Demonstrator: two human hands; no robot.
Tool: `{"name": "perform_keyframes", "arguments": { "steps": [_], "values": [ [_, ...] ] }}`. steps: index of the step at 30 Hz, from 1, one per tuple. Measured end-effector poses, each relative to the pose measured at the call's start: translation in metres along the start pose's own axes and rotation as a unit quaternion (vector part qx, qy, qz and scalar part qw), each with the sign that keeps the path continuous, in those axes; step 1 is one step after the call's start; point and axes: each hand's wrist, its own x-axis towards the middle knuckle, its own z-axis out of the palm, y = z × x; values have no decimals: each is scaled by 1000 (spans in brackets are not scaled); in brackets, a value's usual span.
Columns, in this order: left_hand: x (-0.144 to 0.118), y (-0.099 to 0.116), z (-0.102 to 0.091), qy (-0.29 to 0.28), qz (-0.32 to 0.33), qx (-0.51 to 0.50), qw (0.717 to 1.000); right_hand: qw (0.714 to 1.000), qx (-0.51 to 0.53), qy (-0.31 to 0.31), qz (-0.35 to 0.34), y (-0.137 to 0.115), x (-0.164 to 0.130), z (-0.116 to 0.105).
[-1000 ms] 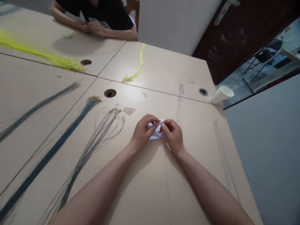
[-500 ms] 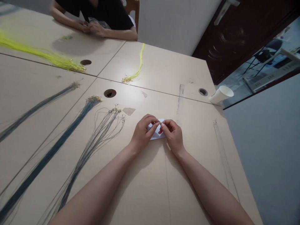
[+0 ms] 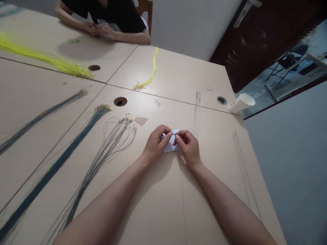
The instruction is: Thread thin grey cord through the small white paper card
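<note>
My left hand [image 3: 156,143] and my right hand [image 3: 188,145] meet over a small white folded paper [image 3: 170,146] lying on the beige table [image 3: 158,204]. Both hands pinch the paper between thumb and fingertips, which nearly touch each other at its top. Most of the paper is hidden under my fingers. A loose bundle of thin grey-blue cords [image 3: 107,149] with gold ends lies just left of my left hand.
More cord bundles lie at left: dark blue [image 3: 63,160], grey [image 3: 38,119], yellow [image 3: 51,61] and a thin yellow strand [image 3: 150,73]. A clear ruler [image 3: 196,105] and a tipped white paper cup [image 3: 241,103] sit far right. Another person [image 3: 109,20] sits across. Thin cords [image 3: 245,173] run along the right edge.
Barely anything differs; my fingertips have shifted slightly on the paper while both hands stay in place.
</note>
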Motion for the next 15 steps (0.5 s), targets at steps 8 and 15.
{"name": "perform_keyframes", "arguments": {
  "steps": [8, 15],
  "values": [
    [0, 0, -2, -19, -33, -15, 999, 1000, 0, 4, 7, -1, 0, 2],
    [0, 0, -1, -24, -43, -25, 998, 1000, -20, 8, 12, 0, 0, 2]
  ]
}}
